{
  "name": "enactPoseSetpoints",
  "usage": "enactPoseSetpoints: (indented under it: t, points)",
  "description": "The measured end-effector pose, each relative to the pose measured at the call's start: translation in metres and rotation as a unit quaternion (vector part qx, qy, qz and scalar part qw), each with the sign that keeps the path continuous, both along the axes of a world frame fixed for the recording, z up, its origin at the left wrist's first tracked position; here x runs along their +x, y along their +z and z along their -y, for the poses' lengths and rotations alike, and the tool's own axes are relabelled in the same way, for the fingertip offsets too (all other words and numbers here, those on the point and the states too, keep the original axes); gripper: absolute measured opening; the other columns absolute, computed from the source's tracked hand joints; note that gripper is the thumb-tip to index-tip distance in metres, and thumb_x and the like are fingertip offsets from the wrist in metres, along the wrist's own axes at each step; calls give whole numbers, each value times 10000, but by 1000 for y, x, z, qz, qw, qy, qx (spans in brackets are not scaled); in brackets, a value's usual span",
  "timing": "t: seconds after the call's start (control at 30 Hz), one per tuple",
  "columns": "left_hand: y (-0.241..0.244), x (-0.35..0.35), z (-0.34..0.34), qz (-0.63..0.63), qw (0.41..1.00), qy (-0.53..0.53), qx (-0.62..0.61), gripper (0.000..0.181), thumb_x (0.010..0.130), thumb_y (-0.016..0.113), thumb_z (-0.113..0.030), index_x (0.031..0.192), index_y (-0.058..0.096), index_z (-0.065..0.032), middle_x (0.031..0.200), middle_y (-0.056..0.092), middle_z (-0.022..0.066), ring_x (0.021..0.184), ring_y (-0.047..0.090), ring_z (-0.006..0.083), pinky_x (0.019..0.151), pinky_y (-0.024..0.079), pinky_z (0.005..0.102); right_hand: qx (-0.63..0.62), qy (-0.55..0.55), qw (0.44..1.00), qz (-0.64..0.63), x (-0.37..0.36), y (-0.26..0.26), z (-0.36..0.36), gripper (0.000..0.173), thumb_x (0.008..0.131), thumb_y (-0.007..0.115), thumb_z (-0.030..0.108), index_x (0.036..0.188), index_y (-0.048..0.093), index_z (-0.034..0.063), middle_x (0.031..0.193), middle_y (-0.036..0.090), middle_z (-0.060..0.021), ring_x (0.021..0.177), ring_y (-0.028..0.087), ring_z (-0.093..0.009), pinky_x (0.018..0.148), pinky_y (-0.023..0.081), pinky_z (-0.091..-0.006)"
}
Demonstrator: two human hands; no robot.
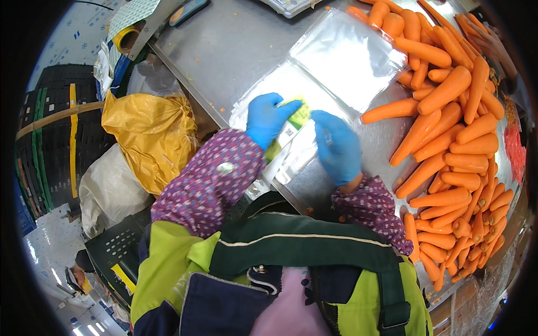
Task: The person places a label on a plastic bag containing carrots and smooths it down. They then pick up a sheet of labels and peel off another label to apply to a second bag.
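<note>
My left hand point(267, 119), in a blue glove, grips a green-and-white printed label strip point(300, 114) between thumb and fingers. The strip runs down past the wrist, partly hidden by the hand and sleeve. My right hand point(337, 147), also gloved in blue, is close to the strip's right side. Its fingers are bent and blurred, so whether they pinch anything is unclear. Under both hands lie flat clear plastic bags point(260, 89) on a steel table point(210, 50). A second pile of clear bags point(344, 59) lies just beyond them.
Loose carrots point(445, 92) are heaped along the table's right side. Another person's hand point(489, 44) is at the far right. A yellow plastic bag point(151, 134) and a whitish sack point(111, 189) stand left of the table edge. A tape roll point(126, 40) sits at upper left.
</note>
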State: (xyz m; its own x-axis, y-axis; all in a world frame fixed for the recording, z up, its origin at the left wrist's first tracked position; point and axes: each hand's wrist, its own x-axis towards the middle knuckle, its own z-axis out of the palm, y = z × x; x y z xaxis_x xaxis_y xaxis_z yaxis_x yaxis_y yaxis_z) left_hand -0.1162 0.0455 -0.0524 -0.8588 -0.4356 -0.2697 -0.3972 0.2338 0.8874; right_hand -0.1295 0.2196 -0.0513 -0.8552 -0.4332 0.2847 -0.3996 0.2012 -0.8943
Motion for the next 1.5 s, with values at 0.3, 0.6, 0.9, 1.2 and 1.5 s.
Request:
enactPoseSetpoints:
  t: [0.3, 0.6, 0.9, 1.2, 1.5]
  points:
    - [26, 54, 39, 173, 972, -156, 29, 338, 787, 636, -262, 910, 635, 53, 788, 654, 111, 678, 602, 137, 641, 484, 273, 267, 92, 943, -176, 3, -22, 13, 468, 835, 520, 379, 1223, 509, 118, 1340, 399, -102, 1288, 285, -281, 1056, 198, -433]
    - [56, 110, 36, 87, 966, -57, 235, 277, 824, 588, -42, 1089, 562, 33, 992, 635, 107, 889, 606, 144, 797, 478, 263, 104, 74, 984, -122, -2, -33, 2, 253, 663, 706, 118, 906, 642, 92, 1167, 558, -97, 1169, 438, -299, 900, 398, -388]
    - [34, 102, 40, -40, 988, -136, 54, 175, 829, 587, -79, 954, 627, 37, 840, 636, 71, 729, 594, 120, 692, 471, 226, -73, -36, 988, 129, -5, -17, 4, 32, 747, 664, 83, 777, 665, 73, 958, 645, -88, 874, 585, -189, 798, 438, -280]
    - [33, 63, 17, -8, 988, -51, 143, 229, 826, 549, -24, 1037, 599, 49, 883, 641, 89, 746, 592, 106, 688, 482, 223, -238, -283, 923, 108, -26, 20, -37, 130, 837, 532, 17, 920, 629, -7, 888, 635, -55, 784, 569, -119, 718, 432, -213]
    - [3, -1, 11, 121, 985, -69, -106, 290, 763, 674, -252, 666, 635, 19, 569, 582, 84, 491, 520, 106, 475, 413, 265, 77, 42, 989, -121, -1, -6, 14, 332, 792, 603, 120, 1118, 561, 73, 1143, 555, -109, 1044, 535, -271, 885, 426, -353]
